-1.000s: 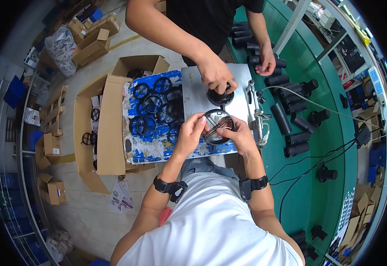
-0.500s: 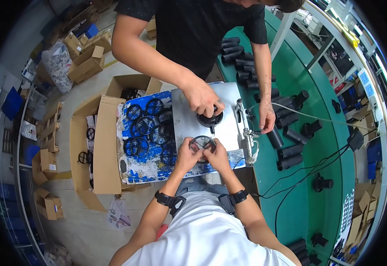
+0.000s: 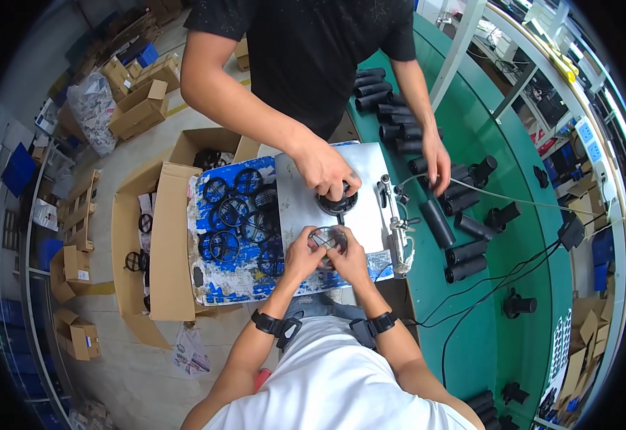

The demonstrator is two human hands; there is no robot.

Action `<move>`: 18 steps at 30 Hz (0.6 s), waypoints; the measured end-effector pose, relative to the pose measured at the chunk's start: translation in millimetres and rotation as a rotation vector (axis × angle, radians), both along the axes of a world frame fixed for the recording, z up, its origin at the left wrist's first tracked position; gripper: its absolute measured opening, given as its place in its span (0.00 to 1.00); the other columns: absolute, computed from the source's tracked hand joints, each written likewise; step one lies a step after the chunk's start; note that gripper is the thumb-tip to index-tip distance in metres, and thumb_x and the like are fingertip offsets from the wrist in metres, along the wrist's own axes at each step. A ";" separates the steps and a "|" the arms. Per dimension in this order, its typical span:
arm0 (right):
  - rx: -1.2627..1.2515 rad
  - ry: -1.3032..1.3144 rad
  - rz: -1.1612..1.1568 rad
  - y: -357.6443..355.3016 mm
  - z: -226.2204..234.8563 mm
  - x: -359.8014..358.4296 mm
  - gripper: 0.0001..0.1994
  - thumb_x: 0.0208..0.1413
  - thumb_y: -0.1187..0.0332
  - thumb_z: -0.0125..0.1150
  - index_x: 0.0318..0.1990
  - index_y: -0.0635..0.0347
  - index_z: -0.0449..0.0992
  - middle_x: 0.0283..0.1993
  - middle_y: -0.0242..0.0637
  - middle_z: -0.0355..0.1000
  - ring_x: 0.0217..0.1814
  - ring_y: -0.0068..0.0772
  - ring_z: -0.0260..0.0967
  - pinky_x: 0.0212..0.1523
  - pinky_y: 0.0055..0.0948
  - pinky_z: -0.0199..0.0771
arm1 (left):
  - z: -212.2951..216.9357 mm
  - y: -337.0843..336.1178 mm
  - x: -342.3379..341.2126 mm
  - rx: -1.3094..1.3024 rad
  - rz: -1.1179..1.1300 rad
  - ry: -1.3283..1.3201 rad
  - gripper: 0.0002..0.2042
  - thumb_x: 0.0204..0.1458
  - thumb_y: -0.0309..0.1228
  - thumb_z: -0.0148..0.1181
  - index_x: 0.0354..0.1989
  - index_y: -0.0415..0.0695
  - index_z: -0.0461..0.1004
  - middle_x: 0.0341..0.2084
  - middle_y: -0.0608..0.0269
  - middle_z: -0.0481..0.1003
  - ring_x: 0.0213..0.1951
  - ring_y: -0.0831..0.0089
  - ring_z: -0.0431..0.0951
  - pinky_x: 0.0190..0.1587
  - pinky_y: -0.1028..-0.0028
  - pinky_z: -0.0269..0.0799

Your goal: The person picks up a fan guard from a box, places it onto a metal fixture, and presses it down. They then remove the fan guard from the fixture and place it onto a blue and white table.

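Observation:
Between my left hand and my right hand is a round black ring with crossed bars. Fingers of both hands close around its sides, and the thumbs meet over its near part. It is held just above the near part of a bare metal plate. Beyond it, a co-worker's hand presses down on a round black part on the plate. The co-worker's other hand hangs above the black tubes, fingers pointing down. Several similar black rings lie left of the plate.
The plate rests on a worn blue-and-white board. A metal clamp fixture stands at its right edge. An open cardboard box is on the left. Several black tubes and cables lie on the green bench.
The co-worker's hand on the right has moved up and away from the clamp fixture. My hands have stayed nearly in place, still gripping the ring.

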State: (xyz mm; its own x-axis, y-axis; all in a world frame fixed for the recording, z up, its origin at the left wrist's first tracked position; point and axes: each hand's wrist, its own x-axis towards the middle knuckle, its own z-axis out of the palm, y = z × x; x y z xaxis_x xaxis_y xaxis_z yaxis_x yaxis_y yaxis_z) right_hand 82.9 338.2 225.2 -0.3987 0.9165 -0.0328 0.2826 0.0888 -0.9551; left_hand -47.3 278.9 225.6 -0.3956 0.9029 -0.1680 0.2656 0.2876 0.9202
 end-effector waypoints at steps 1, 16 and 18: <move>-0.005 0.000 0.012 1.0 1.6 0.1 0.20 0.44 0.70 0.60 0.49 0.60 0.72 0.21 0.42 0.71 0.22 0.39 0.72 0.28 0.33 0.73 | -1.0 -1.5 1.9 0.043 0.016 -0.006 0.19 0.49 0.26 0.60 0.50 0.41 0.67 0.21 0.62 0.73 0.16 0.74 0.75 0.20 0.74 0.70; 0.466 -0.138 -0.078 74.9 -4.4 -18.6 0.21 0.41 0.70 0.58 0.49 0.51 0.75 0.42 0.46 0.71 0.44 0.49 0.69 0.46 0.41 0.70 | -9.3 73.6 -20.9 0.327 0.076 0.609 0.17 0.46 0.32 0.61 0.47 0.50 0.75 0.48 0.54 0.69 0.48 0.57 0.71 0.50 0.63 0.67; 0.420 -0.188 -0.151 96.2 -11.4 -26.2 0.22 0.40 0.69 0.58 0.48 0.49 0.77 0.44 0.45 0.71 0.46 0.51 0.68 0.48 0.43 0.69 | -10.2 100.2 -21.9 0.270 0.089 0.653 0.17 0.45 0.34 0.62 0.47 0.53 0.76 0.52 0.55 0.67 0.54 0.56 0.66 0.55 0.59 0.61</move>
State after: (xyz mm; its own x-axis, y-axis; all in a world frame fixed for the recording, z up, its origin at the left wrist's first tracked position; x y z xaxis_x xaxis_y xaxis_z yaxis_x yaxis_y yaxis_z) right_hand 56.6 434.5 213.8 -0.2831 0.9131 0.2934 0.4860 0.4004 -0.7769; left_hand -69.2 379.1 215.4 -0.4131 0.8393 0.3535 0.7732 0.1182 0.6230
